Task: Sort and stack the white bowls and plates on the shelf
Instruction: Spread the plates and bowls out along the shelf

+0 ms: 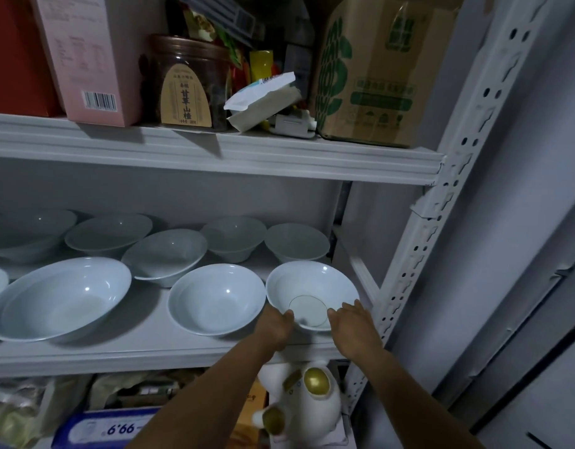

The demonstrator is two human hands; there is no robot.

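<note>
Grey shelf (pixel 150 345) crowded with white bowls (pixel 164 254) in two rows. Front row, nearest the post (pixel 418 254): small bowl (pixel 312 283), tipped toward the camera, held at its near rim by left grip (pixel 274 325) and right grip (pixel 352 328), thumbs curled over the edge. Farther from the post, wide bowl (pixel 216 298) just beside it

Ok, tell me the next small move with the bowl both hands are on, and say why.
Probably lift the right-hand bowl just clear of the shelf and carry it left over the neighbouring bowl to nest it. The left hand and right hand both grip its near rim, the neighbour looks alike in shape and stands empty, and the bowls sit singly, unstacked.
</note>
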